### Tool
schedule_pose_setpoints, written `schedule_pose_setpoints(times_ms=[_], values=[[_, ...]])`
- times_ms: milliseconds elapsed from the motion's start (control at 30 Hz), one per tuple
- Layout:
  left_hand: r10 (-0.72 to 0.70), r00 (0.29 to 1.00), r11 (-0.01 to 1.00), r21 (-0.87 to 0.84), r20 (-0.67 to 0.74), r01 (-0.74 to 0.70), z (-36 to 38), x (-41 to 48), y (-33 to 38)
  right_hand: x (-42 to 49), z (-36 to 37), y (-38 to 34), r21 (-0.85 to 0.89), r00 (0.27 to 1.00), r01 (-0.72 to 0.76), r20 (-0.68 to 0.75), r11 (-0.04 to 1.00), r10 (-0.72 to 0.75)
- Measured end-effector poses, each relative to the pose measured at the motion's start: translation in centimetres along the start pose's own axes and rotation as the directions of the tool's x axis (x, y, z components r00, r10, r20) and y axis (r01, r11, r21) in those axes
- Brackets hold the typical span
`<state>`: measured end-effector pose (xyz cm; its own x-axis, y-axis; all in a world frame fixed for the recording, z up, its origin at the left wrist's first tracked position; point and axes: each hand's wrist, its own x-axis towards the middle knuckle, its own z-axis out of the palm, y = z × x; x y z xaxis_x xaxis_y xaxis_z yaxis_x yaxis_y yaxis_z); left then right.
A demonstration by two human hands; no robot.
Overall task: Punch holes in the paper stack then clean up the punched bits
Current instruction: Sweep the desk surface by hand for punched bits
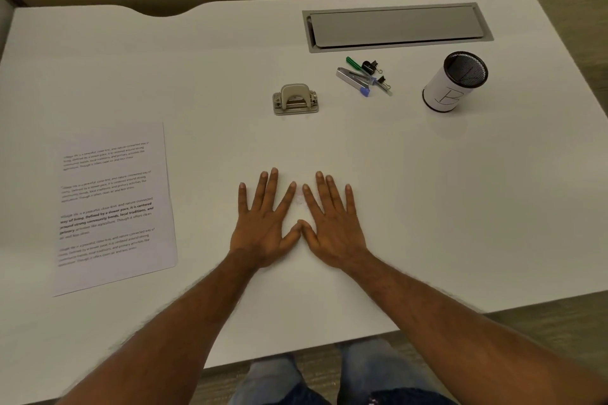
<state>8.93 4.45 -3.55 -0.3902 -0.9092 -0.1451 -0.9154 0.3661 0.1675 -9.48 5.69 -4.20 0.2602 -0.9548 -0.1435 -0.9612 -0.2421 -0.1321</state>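
Observation:
My left hand (263, 223) and my right hand (332, 223) lie flat on the white desk (427, 191), fingers straight and spread, thumb tips touching. Between the two hands a faint patch of small white punched bits (300, 199) shows on the desk. A grey metal hole punch (295, 99) stands farther back, beyond the hands. The printed paper stack (115, 207) lies at the left of the desk, apart from both hands.
Behind the punch to the right lie a stapler (353, 79), a green pen (354, 63) and black binder clips (371, 66). A mesh pen cup (455, 82) stands at the right. A grey cable hatch (396, 26) sits at the back. The desk's front edge is near my knees.

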Motion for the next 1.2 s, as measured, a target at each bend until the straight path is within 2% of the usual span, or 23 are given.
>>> schedule_pose_setpoints(times_ms=[133, 300, 600, 900, 1067, 1200], values=[[-0.022, 1.000, 1.000, -0.006, -0.002, 0.022, 0.0, -0.8, -1.6, -0.6, 0.0, 0.6, 0.039, 0.997, -0.059, -0.055, 0.998, 0.061], [-0.063, 0.998, 0.998, 0.004, 0.008, 0.063, 0.2, -1.4, -2.1, -1.9, 0.7, 1.1, -0.031, 0.985, -0.170, -0.015, 0.985, 0.170], [-0.046, 0.999, 0.999, 0.023, -0.001, 0.046, 0.3, -1.4, -2.2, -0.6, 0.8, -0.7, -0.031, 0.984, -0.174, -0.051, 0.984, 0.172], [-0.031, 1.000, 1.000, 0.004, 0.005, 0.031, 0.2, -1.6, -2.6, 3.7, -0.2, -1.1, -0.001, 0.994, -0.093, -0.050, 0.996, 0.093], [0.005, 1.000, 1.000, -0.004, 0.014, -0.005, 0.0, -1.8, -3.2, 1.9, 0.2, 0.3, 0.027, 0.993, 0.097, -0.074, 0.995, -0.095], [0.033, 0.999, 0.999, 0.006, 0.021, -0.033, -0.2, -2.1, -3.7, 2.3, 0.3, 0.5, 0.029, 0.991, 0.130, -0.039, 0.991, -0.129]])
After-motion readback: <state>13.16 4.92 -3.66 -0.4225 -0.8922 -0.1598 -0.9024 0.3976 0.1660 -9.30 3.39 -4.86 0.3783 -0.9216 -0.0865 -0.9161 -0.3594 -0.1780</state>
